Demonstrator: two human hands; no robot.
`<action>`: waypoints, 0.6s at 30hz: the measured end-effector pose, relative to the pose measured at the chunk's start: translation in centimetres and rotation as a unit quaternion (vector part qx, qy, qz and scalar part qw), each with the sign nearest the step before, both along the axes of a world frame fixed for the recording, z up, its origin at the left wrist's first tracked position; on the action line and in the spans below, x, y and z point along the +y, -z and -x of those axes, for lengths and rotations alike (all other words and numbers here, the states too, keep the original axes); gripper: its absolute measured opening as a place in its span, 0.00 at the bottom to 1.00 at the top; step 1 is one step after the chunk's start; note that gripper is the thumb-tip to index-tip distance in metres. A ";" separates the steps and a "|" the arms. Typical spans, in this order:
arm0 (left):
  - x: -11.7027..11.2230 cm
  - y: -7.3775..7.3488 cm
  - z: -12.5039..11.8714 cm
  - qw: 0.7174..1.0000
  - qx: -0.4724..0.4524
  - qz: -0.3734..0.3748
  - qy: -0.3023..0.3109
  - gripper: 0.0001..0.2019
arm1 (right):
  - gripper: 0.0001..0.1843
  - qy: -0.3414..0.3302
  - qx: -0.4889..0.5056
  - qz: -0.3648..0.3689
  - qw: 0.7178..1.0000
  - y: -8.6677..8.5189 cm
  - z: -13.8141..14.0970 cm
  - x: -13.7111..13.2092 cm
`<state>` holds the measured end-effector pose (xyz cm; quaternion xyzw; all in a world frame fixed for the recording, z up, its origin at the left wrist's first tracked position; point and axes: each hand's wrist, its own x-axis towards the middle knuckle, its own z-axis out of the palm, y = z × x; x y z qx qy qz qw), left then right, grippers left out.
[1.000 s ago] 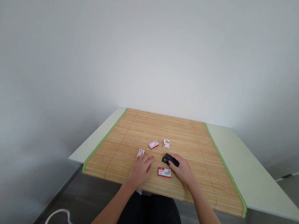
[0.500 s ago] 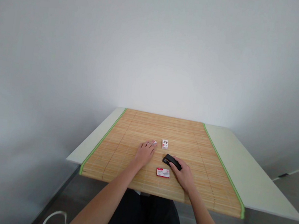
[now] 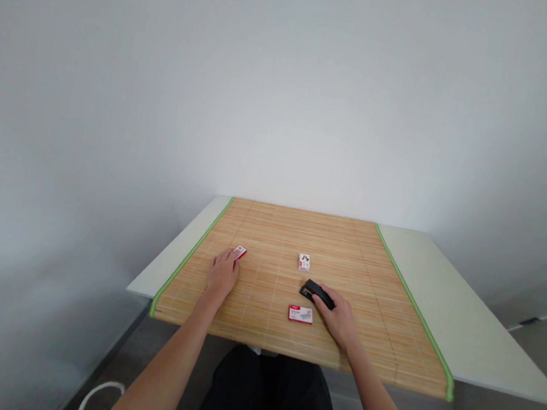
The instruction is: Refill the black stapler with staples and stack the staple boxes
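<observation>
On the left part of the bamboo mat [image 3: 280,233], my left hand [image 3: 223,274] is closed over a small red and white box [image 3: 240,252], whose far end shows past the fingertips. My right hand [image 3: 338,313] grips a black stapler [image 3: 318,292] from its right end; the stapler lies on the mat, its front end pointing left. Just in front of the stapler lies a flat red and white box [image 3: 300,314] with print on it. A small white box [image 3: 303,262] with dark and red print stands behind the stapler.
Green edging [image 3: 418,308] borders the mat on both sides. The white tabletop [image 3: 470,318] shows beyond it left and right. A plain wall [image 3: 317,103] rises behind the table, and a white cable [image 3: 101,389] hangs below at the left.
My left hand has slid left across the mat with the small red and white box. The right hand and stapler keep their place; the view has shifted slightly.
</observation>
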<state>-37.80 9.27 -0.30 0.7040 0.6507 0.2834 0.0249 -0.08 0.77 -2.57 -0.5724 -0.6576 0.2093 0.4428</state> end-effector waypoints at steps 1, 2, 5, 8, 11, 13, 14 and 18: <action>0.0 -0.2 -0.4 1.000 -0.004 -0.007 -0.004 0.21 | 0.23 0.002 -0.002 0.000 1.000 -0.1 0.0 0.0; 0.1 -0.3 -1.0 1.000 -0.008 -0.015 -0.003 0.21 | 0.23 0.005 -0.004 0.000 1.000 -0.1 0.1 -0.1; 1.1 -1.0 -4.8 0.999 -0.014 -0.030 0.044 0.23 | 0.22 0.014 -0.007 0.001 1.000 -0.3 0.3 -0.1; 2.4 -1.4 -10.7 0.986 -0.004 -0.025 0.166 0.23 | 0.22 0.011 -0.007 0.002 1.000 -0.5 0.4 -0.1; 3.4 -1.2 -16.2 0.962 0.009 -0.012 0.274 0.21 | 0.21 0.005 -0.008 0.001 1.000 -0.7 0.4 -0.2; 3.9 -0.9 -18.1 0.954 0.013 -0.003 0.299 0.19 | 0.21 0.003 -0.009 -0.001 1.000 -0.8 0.3 -0.3; 4.0 -0.8 -18.4 0.954 0.013 0.001 0.299 0.19 | 0.21 0.001 -0.009 -0.001 1.000 -0.8 0.3 -0.3; 4.4 -0.4 -15.2 0.969 0.010 0.010 0.248 0.15 | 0.21 -0.005 -0.010 0.003 1.000 -0.7 0.1 -0.3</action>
